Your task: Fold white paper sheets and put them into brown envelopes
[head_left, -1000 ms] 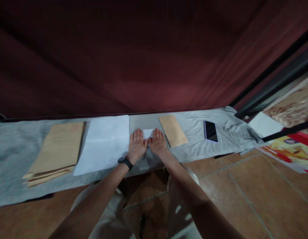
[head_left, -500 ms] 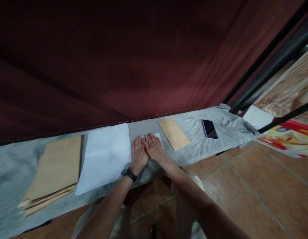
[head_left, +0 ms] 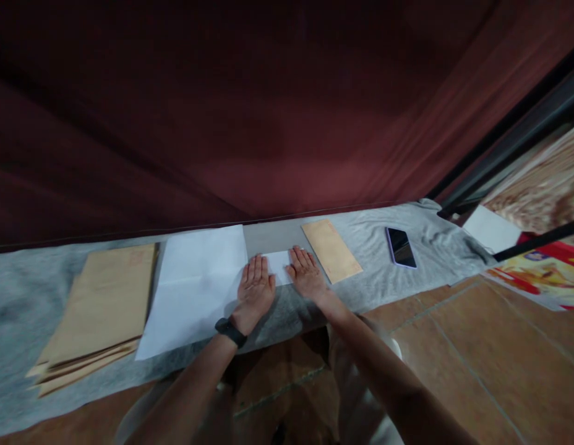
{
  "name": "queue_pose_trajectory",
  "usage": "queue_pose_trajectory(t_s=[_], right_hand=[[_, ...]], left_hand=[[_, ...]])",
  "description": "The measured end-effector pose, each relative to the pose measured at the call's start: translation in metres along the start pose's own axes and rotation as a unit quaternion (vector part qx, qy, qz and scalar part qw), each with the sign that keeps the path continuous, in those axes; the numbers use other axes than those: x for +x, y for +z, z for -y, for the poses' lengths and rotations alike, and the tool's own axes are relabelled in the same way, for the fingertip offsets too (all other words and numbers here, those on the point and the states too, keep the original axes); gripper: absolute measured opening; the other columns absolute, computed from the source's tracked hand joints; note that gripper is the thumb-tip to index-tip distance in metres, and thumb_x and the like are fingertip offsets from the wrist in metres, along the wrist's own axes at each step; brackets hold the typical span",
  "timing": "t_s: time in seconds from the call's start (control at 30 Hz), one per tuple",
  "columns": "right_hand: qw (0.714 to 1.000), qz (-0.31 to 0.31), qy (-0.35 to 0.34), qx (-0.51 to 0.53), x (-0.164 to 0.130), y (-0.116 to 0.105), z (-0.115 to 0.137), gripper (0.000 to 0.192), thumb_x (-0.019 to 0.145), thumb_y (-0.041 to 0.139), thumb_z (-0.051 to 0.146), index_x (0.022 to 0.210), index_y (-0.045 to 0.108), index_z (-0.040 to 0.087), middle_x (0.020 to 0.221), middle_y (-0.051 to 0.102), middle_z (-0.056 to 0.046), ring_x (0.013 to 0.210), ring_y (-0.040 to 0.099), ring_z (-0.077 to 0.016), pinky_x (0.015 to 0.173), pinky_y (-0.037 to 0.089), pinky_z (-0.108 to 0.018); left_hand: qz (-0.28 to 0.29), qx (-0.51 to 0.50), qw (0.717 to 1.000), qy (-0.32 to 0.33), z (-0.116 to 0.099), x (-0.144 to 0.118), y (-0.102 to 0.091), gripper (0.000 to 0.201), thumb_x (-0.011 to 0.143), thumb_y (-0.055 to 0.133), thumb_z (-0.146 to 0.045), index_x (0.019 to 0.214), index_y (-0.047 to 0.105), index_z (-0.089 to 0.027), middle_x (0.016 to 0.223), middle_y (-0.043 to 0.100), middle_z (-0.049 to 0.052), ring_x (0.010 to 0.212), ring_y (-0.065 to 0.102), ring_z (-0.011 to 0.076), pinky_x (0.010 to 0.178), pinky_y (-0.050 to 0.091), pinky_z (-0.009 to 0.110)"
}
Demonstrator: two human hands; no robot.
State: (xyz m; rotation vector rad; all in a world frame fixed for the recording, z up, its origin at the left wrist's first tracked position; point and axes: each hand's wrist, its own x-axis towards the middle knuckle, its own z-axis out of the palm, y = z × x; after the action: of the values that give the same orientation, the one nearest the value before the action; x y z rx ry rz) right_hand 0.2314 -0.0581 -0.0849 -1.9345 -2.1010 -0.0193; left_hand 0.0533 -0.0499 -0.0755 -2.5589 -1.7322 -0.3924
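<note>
One small folded white paper point(head_left: 278, 267) lies on the grey cloth-covered worktop point(head_left: 407, 281). Both hands lie flat on it, fingers straight, no grip closed: left hand point(head_left: 255, 292) on its left edge, right hand point(head_left: 308, 276) on its right. Beside it: one large white sheet point(head_left: 194, 287), one tan envelope point(head_left: 332, 250), one stack of brown envelopes point(head_left: 101, 309), one dark phone point(head_left: 401, 247).

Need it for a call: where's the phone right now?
The phone lies on the grey cloth, right of the single brown envelope and beyond the right hand.
</note>
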Motion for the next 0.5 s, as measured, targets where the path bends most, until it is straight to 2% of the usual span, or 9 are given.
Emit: queue_pose_trajectory(t_s=[0.13,0.23,0.33,0.5], right_hand=[[1.0,-0.008,-0.008,0.006,-0.003,0.002,-0.009,0.057,0.106,0.037,0.037,0.154,0.037,0.007,0.159,0.037,-0.016,0.148,0.036,-0.0271,0.121,0.028,-0.047],[1.0,-0.012,-0.007,0.014,-0.004,-0.002,-0.012,0.056,0.105,0.037,0.036,0.153,0.039,0.006,0.158,0.038,-0.017,0.148,0.036,-0.0274,0.122,0.028,-0.047],[0.999,-0.017,-0.013,0.029,-0.002,-0.009,-0.009,0.055,0.105,0.035,0.034,0.153,0.038,0.006,0.16,0.036,-0.015,0.149,0.033,-0.0256,0.123,0.027,-0.045],[0.997,0.018,-0.059,0.055,0.0,-0.014,0.001,0.052,0.105,0.033,0.032,0.153,0.04,0.011,0.161,0.036,-0.01,0.15,0.032,-0.0219,0.123,0.027,-0.041]], left_hand=[[0.003,0.011,1.0,-0.009,-0.003,0.0,-0.002,0.059,0.099,0.031,-0.029,0.15,0.039,0.0,0.158,0.038,0.021,0.149,0.033,0.0298,0.122,0.027,0.047],[-0.018,0.008,1.0,-0.007,-0.008,0.0,-0.006,0.059,0.099,0.031,-0.028,0.151,0.038,-0.002,0.158,0.039,0.019,0.15,0.031,0.0288,0.123,0.024,0.048],[-0.033,-0.003,0.999,0.019,-0.017,0.001,-0.008,0.058,0.099,0.03,-0.027,0.152,0.037,-0.004,0.16,0.037,0.016,0.151,0.028,0.0279,0.124,0.024,0.048],[-0.012,-0.017,0.999,0.044,-0.026,0.004,0.0,0.058,0.099,0.029,-0.027,0.152,0.038,-0.004,0.16,0.037,0.017,0.151,0.029,0.0269,0.124,0.026,0.047]])
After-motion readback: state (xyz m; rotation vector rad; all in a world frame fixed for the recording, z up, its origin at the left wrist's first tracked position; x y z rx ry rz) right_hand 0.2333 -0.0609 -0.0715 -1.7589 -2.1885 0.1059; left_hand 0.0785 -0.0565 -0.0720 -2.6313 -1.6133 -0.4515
